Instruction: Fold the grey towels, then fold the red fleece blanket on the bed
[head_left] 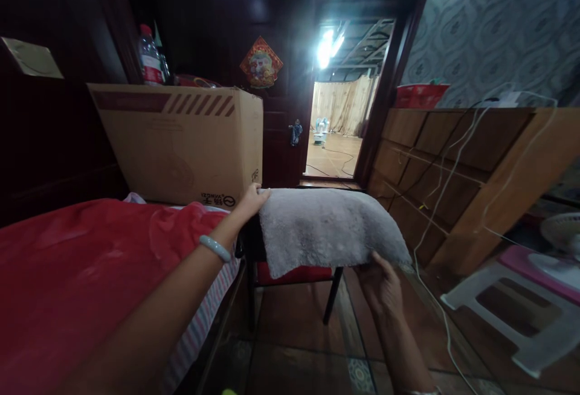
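Note:
A fuzzy grey towel point(328, 226) hangs over the backrest of a chair, whose dark leg point(333, 296) and red seat point(290, 273) show below it. My left hand point(254, 199) pinches the towel's upper left corner, thumb on top. At the lower right edge, my right hand point(383, 280) holds the cloth between thumb and fingers; part of its fingers is hidden behind the towel. A pale bangle point(215, 249) circles my left wrist.
To the left lies a bed with a red blanket point(118, 262), and a large cardboard box point(181, 141) behind it. Wooden drawers point(448, 159), a loose white cable point(441, 304) and a plastic stool point(512, 304) are at right. Ahead is a doorway.

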The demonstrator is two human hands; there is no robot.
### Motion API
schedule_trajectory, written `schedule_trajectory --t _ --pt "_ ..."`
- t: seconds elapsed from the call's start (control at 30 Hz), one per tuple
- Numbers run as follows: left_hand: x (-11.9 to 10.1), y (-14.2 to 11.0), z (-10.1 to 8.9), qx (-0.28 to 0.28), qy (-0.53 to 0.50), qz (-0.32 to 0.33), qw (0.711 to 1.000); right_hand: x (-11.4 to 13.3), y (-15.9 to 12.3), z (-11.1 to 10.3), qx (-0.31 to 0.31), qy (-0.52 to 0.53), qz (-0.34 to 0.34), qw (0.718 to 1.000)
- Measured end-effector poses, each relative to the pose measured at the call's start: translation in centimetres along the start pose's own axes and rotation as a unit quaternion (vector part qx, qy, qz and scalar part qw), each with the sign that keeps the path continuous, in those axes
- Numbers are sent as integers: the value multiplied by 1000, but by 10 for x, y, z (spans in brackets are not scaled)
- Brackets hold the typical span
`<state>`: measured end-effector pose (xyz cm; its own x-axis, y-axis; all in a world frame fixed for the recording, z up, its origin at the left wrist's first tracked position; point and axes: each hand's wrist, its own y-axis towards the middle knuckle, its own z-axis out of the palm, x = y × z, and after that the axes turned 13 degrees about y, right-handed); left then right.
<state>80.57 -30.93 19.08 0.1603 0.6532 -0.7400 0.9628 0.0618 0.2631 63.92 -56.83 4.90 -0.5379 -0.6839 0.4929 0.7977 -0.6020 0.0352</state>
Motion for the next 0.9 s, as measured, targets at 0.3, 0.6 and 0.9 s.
schedule_trajectory --t 0.3,0.6,0.9 --pt "-34 -56 1 -35 338 294 893 86 44 44 13 -269 -445 854" --pt "-16 -57 24 29 428 364 827 36 97 77 383 -721 -352 458" --pt "-11 -50 24 38 426 405 808 36 110 53 374 -709 -388 454"
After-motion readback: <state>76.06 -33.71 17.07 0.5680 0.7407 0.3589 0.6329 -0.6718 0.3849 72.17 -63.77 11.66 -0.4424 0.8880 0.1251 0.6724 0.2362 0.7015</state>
